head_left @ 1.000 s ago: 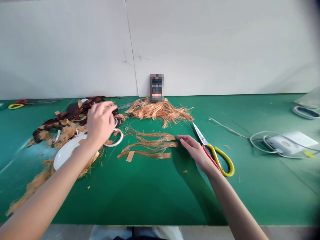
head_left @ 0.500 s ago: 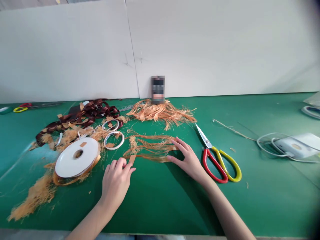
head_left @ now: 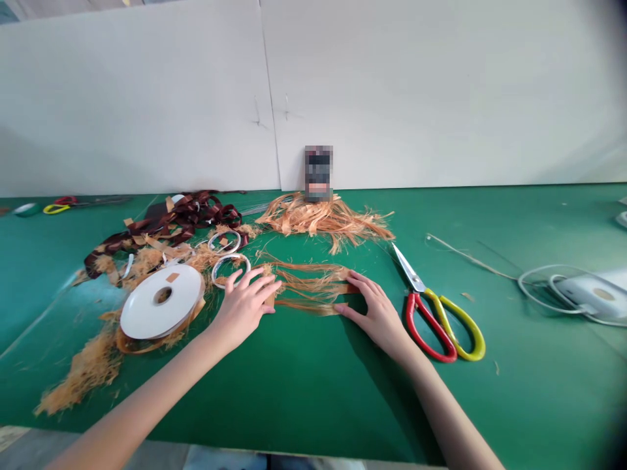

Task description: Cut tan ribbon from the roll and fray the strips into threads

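Several frayed orange ribbon strips [head_left: 311,285] lie side by side on the green table [head_left: 304,385]. My left hand [head_left: 243,304] lies flat with fingers spread on their left ends. My right hand [head_left: 375,313] rests open on their right ends, fingers stretched toward the strips. A white spool of orange ribbon [head_left: 161,308] sits just left of my left hand. Two white rings [head_left: 230,269] lie behind that hand. Red-and-yellow scissors [head_left: 438,316] lie just right of my right hand.
A heap of orange shreds [head_left: 323,219] and a tangle of dark brown ribbon [head_left: 171,222] lie at the back. Loose orange fluff [head_left: 81,375] trails to the front left. A white device with a coiled cable [head_left: 582,292] sits right. Other scissors [head_left: 59,205] lie far left.
My left hand came from the ribbon pile at the back left down to the strips' left ends. My right hand slid left onto their right ends. The strips are bunched closer together.
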A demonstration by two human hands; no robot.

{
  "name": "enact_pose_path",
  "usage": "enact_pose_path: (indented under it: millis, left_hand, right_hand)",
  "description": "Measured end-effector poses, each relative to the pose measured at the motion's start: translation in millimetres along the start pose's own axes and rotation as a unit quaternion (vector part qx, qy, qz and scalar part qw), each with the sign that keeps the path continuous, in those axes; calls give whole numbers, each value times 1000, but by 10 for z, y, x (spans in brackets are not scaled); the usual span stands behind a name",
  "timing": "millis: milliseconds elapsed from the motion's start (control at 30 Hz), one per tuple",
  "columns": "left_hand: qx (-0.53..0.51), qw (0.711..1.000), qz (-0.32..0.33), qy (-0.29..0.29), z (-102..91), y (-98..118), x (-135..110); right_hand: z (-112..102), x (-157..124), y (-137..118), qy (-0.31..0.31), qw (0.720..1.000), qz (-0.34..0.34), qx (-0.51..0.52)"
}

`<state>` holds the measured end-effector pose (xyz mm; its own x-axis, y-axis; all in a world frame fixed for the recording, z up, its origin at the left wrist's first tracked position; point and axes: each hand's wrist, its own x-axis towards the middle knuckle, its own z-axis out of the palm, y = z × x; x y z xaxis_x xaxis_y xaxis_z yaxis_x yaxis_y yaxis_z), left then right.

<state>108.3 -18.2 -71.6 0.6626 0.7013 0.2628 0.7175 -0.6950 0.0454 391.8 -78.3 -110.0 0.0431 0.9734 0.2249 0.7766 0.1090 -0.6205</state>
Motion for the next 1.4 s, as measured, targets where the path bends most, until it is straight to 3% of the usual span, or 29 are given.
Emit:
enact_pose_path:
  millis: [100,300,400,667,767,867,967,1033,1133,1233,1300,1400]
  left_hand:
    - [-27,1000,-4,13,30,-44,-17]
    - [-48,991,7,122,50,-87,-135]
    - [-92,986,-3,141,37,-153,-145]
    - [-261,961,-85,40,-268,-549,21]
    - [-219,972,-83,12,-433,-831,149]
    - [-35,995,-92,-20,-617,-1148,306]
    - [51,991,-121,-5,-748,-1390,472]
    - [91,985,-143,10,-750,-1421,576]
    - [128,982,-135,23,-605,-1148,700]
    - [109,992,-57,12,-358,-523,745]
    - [56,998,31,-1,-188,-41,710]
    - [-41,995,94,-4,32,534,586]
  right_hand:
    - [-2,2,8,-4,1000,-4,0]
    - [-4,11,8,-3,1000,-5,4]
    - [-3,13,7,-10,1000,0,-3]
    - [1,16,26,-5,1000,3,9]
    - [1,16,23,-3,1000,7,18]
    - [-6,19,8,-2,1000,9,22]
    - [-20,22,-12,-11,1000,11,12]
    - [-30,20,-25,-13,1000,9,4]
    - [-40,11,-42,0,1000,3,8]
    - [-43,2,-44,12,999,-26,16]
    - [-44,-2,-27,21,999,-40,19]
    - [-50,-10,23,49,998,5,30]
